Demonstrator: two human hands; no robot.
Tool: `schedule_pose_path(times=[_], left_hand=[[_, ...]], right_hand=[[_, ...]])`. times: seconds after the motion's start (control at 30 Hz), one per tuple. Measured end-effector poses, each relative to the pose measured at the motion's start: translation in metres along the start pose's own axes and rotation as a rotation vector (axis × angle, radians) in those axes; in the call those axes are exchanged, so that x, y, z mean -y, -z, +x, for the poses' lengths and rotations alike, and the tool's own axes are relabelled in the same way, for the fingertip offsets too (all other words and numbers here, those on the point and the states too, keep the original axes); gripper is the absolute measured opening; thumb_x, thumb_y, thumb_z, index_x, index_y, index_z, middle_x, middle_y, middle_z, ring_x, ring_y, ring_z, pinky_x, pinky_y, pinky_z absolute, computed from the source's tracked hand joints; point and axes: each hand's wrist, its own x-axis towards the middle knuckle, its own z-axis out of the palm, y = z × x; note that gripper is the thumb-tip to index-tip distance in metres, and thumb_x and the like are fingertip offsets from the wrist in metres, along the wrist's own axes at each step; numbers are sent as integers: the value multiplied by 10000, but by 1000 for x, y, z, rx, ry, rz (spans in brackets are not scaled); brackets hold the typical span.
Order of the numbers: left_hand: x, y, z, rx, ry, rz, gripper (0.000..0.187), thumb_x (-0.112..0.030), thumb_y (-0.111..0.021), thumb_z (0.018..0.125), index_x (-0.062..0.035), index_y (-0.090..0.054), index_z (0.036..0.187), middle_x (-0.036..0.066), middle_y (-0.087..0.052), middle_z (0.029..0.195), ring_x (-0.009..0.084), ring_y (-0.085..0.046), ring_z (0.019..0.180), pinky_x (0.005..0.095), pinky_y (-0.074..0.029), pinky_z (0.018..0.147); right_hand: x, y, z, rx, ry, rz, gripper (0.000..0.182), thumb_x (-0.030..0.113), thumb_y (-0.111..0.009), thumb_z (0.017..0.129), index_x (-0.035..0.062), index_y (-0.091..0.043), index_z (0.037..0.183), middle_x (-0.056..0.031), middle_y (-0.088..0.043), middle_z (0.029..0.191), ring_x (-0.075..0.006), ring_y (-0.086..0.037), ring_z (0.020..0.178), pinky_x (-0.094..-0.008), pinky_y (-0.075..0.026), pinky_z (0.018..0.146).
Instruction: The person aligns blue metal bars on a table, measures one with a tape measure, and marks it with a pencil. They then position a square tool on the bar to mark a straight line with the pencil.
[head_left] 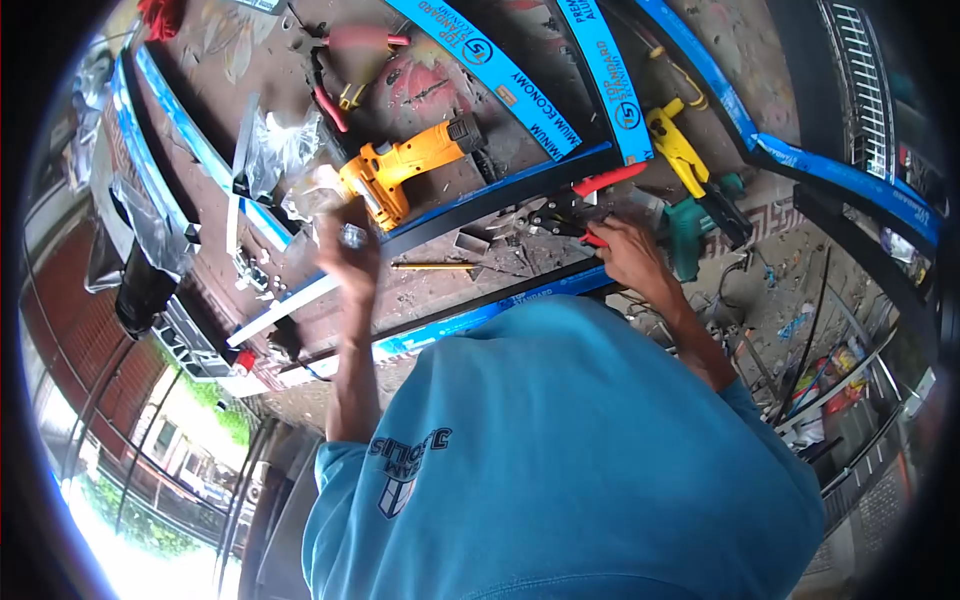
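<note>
My left hand (350, 250) is at the left of the work surface, beside the front of a yellow power drill (410, 165); its fingers are blurred and what they hold, if anything, cannot be made out. Clear plastic (275, 150) lies just beyond it. My right hand (630, 255) has its fingers closed around a handle of red-handled snips (565, 215), whose dark jaws point left. The other red handle sticks out above the hand. A pencil (433, 266) and a short metal piece (471, 242) lie between my hands.
Long strips with blue film (480, 60) cross the surface, and another blue strip (480, 312) runs along the near side. A yellow-handled tool (680, 150) and a green tool (686, 235) lie at the right. Red-handled pliers (328, 105) are beyond the drill.
</note>
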Motion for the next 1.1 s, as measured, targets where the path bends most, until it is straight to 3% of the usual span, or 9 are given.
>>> schedule_pose_path(times=[0.07, 0.13, 0.27, 0.53, 0.67, 0.73, 0.8, 0.9, 1.1], left_hand=[[-11, -33, -55, 396, -78, 296, 245, 1, -677, 714, -57, -633, 949, 81, -623, 899, 207, -613, 742, 327, -487, 729], [-15, -60, -95, 561, -130, 385, 329, -85, -723, 705, -114, -619, 1015, 105, -583, 1046, 273, -564, 983, 402, -458, 831], [20, -58, -130, 465, -123, 650, 360, -134, -715, 702, -127, -625, 1050, 129, -491, 1206, 331, -437, 1142, 463, -338, 976], [26, -3, -102, 417, -200, 643, 280, -94, -677, 720, -92, -618, 994, 115, -554, 1142, 317, -505, 1069, 395, -457, 877], [34, 21, -128, 180, -144, 647, 363, -165, -709, 741, -74, -597, 1075, 133, -550, 1183, 325, -483, 1123, 397, -430, 901], [25, 12, -140, 23, -375, 795, 327, -149, -698, 753, -70, -607, 1057, 133, -585, 1121, 333, -565, 971, 405, -449, 849], [15, -10, -154, 124, -243, 534, 272, -128, -683, 763, -78, -624, 1024, 131, -620, 1013, 324, -591, 886, 380, -475, 795], [13, -66, -176, 450, -176, 441, 214, -129, -659, 787, -124, -660, 1001, 110, -644, 958, 295, -614, 888, 356, -497, 787], [-27, -165, -157, 638, -676, 585, 426, -182, -603, 802, -141, -512, 1216, 116, -551, 1172, 296, -507, 1099, 426, -321, 987]], right_hand=[[-5, 9, -1, 10, -63, -24, 363, 137, -616, 776, -18, -586, 1102, -185, -593, 1068, -359, -563, 989, -403, -450, 846], [-3, 32, -6, -26, -172, 8, 346, 175, -633, 792, -8, -602, 1083, -175, -611, 1039, -355, -570, 979, -400, -454, 844], [-23, 41, -22, -676, -122, -255, 270, 186, -588, 831, 3, -629, 1025, -183, -620, 1020, -351, -596, 940, -383, -478, 810], [-20, 37, -4, -379, -82, -456, 146, 140, -550, 810, 38, -606, 897, -170, -599, 891, -362, -610, 751, -457, -475, 637], [-37, 29, -7, -696, -20, -37, 153, 165, -531, 856, 20, -570, 890, -193, -578, 790, -381, -577, 686, -416, -442, 586], [-39, 19, -14, -738, 46, 11, 192, 171, -509, 875, -11, -564, 889, -173, -560, 654, -255, -593, 596, -364, -435, 542], [-20, 13, -44, -532, -132, 297, 185, 172, -537, 868, -2, -573, 917, -194, -588, 675, -360, -580, 624, -413, -435, 566], [-36, -33, -62, -552, -82, 361, 214, 198, -569, 858, -12, -594, 888, -174, -575, 630, -266, -583, 563, -378, -424, 527], [-18, -66, -106, -565, -154, 340, 237, 212, -596, 844, -24, -594, 824, -158, -572, 623, -231, -556, 541, -358, -417, 525]])
